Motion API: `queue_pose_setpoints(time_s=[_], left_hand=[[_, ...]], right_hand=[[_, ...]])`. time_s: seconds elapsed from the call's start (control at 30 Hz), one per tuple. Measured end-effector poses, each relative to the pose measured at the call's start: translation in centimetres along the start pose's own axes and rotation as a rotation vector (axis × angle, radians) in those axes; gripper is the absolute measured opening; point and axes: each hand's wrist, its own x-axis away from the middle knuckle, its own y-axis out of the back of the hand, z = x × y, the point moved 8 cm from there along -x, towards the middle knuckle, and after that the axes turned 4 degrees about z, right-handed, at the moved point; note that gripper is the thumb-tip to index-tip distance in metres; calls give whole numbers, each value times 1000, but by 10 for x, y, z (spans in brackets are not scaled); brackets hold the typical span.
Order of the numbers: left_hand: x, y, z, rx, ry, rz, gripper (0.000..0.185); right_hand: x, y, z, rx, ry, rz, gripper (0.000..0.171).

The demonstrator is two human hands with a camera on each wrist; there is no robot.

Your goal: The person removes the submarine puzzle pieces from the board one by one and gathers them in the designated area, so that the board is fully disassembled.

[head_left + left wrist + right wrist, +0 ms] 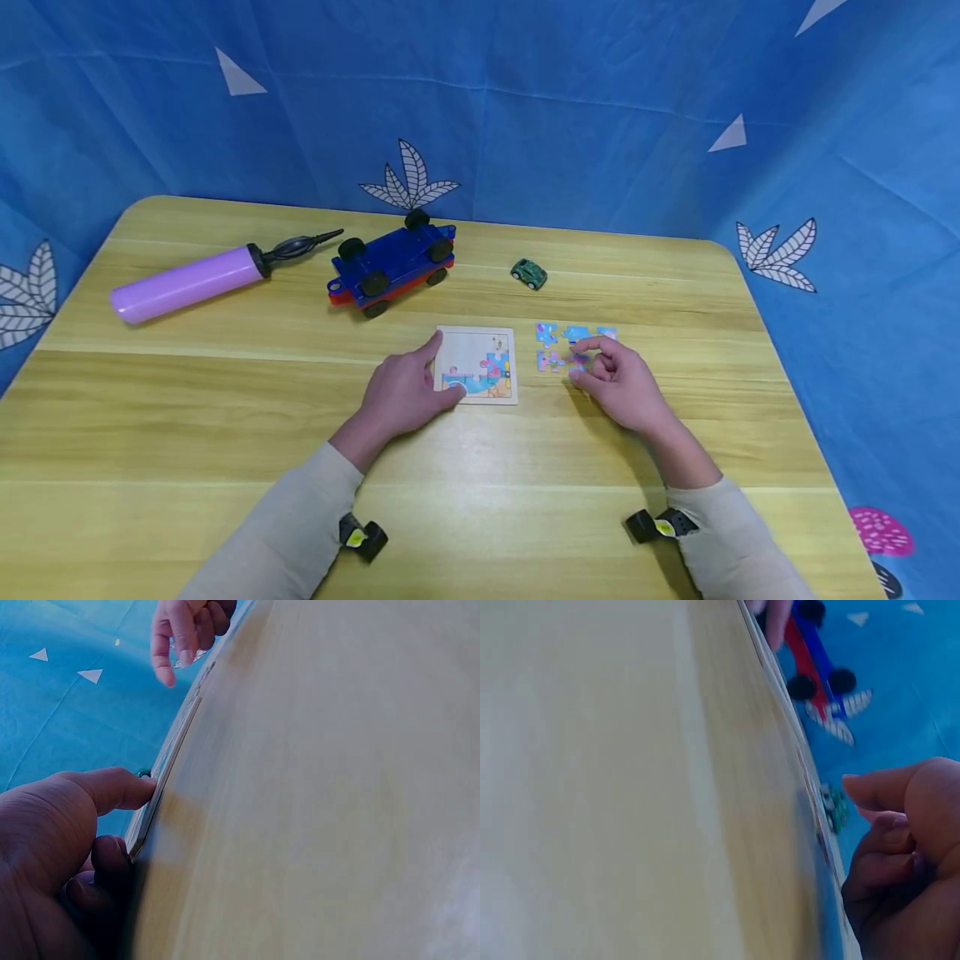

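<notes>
A person sits at a wooden table [225, 400] working on a small jigsaw. The left hand [401, 392] rests on the near left corner of a square puzzle board [477, 364], thumb and forefinger straddling its edge to hold it flat; the fingers lie fairly straight and grip nothing. A few pieces are already seated along the board's near edge, just right of that thumb. The right hand [618, 382] hovers over a cluster of loose puzzle pieces [558, 346] just right of the board, fingers curled as if pinching one; whether a piece is actually caught cannot be told. This looks like the picking step, with the board about a third filled. The next move likely calls for lifting one piece cleanly and carrying it leftward to a matching gap.

Beyond the hands lie a blue toy truck [392, 262], a small green car [528, 272] and a purple pump [191, 282].
</notes>
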Motion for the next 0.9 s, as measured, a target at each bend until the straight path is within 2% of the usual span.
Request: queue_pose_setpoints(time_s=[0.2, 0.4, 0.6, 0.9], left_hand=[[1, 0, -1, 3, -5, -1, 93], [1, 1, -2, 4, -21, -6, 93], [-1, 0, 0, 2, -21, -10, 93], [0, 1, -2, 0, -26, -6, 94]], right_hand=[[-4, -26, 19, -95, 17, 14, 24], [-8, -46, 32, -131, -4, 35, 30], [-14, -63, 40, -126, -11, 62, 34], [-23, -84, 45, -55, -19, 117, 42]])
